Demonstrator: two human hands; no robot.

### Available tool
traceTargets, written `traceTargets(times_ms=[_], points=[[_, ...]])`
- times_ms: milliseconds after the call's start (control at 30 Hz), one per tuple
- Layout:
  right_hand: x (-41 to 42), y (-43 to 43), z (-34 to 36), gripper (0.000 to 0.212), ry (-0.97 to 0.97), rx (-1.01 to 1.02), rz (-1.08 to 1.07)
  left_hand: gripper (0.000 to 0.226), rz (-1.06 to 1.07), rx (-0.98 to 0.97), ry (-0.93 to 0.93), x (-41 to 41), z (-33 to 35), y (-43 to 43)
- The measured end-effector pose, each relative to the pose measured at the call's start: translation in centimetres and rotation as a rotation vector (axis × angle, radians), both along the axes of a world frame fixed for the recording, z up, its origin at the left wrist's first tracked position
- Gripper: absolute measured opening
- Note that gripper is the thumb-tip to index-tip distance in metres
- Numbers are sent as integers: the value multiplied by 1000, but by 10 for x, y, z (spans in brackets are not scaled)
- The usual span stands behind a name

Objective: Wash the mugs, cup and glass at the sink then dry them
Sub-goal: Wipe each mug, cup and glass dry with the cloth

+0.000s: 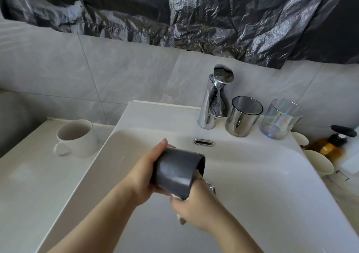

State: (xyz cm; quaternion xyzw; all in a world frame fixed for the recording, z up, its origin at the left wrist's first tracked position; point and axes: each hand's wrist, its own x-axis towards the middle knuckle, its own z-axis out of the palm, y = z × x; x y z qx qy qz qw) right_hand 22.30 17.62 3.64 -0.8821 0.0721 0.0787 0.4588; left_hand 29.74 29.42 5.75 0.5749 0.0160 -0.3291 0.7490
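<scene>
Left hand [147,176] grips matte cylindrical mug [174,172]; right hand [196,208], cloth [178,216].

Grey tiled wall [58,68], crinkled black plastic sheet [174,10]

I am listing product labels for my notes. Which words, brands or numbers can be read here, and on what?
None can be read. The dark mug, white mug, steel cup, glass and pump bottle show no print on their visible sides.

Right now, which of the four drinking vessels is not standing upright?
The dark grey mug: the left hand holds it tipped on its side over the basin. The white mug, the chrome cup and the clear glass all stand upright.
</scene>
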Motion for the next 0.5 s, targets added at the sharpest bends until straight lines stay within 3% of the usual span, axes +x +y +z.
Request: traceTargets(times_ms=[67, 133, 200, 267, 300, 367, 400, 467, 500], points=[[0, -3, 4, 36, 26, 229, -5, 36, 74, 25, -174, -2, -2, -4], [0, -12, 10, 38, 101, 678, 9, 32, 124, 64, -455, -4, -5, -5], [1, -21, 13, 48, 127, 1124, 56, 43, 84, 112, -750, -6, -8, -2], [1, -22, 16, 59, 77, 1320, 144, 46, 19, 139, -872, -6, -8, 1], [2, -21, 15, 62, 57, 1342, 157, 47, -14, 135, -832, -4, -7, 4], [3, -19, 15, 56, 31, 1241, 88, 49, -76, 91, -579, -2, -2, 6], [3, -17, 15, 44, 5, 1071, 23, 49, -115, 72, -398, -1, 0, 6], [1, -12, 14, 18, -14, 537, -54, 59, -153, 36, -87, 0, 1, 4], [0, -9, 12, 16, 3, 295, -44, 65, -126, 9, -5, 0, 1, 3]])
